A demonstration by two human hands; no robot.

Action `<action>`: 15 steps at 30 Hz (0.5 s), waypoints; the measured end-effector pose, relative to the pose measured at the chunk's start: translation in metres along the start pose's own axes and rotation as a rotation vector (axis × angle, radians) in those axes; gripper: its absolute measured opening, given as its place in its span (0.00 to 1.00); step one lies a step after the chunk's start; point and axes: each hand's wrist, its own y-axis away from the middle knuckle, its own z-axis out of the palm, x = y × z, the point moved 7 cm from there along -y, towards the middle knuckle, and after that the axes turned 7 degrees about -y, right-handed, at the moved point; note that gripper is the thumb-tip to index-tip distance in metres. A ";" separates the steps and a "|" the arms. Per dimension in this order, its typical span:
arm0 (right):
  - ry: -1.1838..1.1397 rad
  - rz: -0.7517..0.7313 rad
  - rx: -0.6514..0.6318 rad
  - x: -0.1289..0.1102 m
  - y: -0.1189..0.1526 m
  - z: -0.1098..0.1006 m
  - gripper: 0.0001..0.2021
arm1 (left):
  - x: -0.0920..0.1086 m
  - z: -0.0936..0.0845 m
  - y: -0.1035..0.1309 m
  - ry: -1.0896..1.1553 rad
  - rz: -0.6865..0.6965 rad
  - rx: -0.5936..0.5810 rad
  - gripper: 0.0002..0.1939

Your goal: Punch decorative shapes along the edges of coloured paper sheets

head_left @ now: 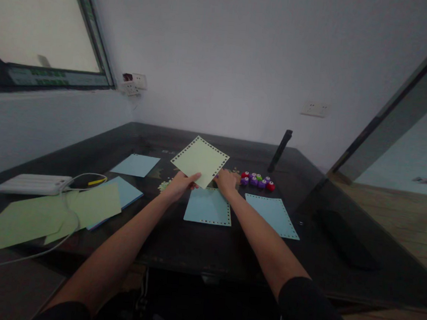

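My left hand pinches a light green sheet of paper by its near corner, thumb on top. Small holes run along the sheet's edges. At the sheet's right corner is my right hand, its fingers curled low over the table and partly hidden. A speck of purple shows by its fingertips, too small to name. Under both hands lies a light blue sheet with holes along its edges. Right of my right hand sit several small round red, purple and green pieces with white tops.
Another holed blue sheet lies at right, a plain one at left. Green sheets, a white power bank and its cable are at far left. A black upright object stands behind; a dark flat item lies right.
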 end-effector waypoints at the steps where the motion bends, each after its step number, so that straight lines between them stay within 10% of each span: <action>1: -0.030 -0.005 0.003 0.001 0.000 -0.003 0.12 | 0.000 0.001 0.001 -0.003 -0.001 -0.003 0.19; 7: -0.326 -0.021 -0.038 0.018 0.017 -0.027 0.13 | 0.002 0.009 0.006 -0.020 0.015 -0.005 0.18; 15: -1.385 0.145 -0.131 0.058 0.079 -0.063 0.20 | 0.011 0.054 0.017 -0.074 0.054 -0.142 0.14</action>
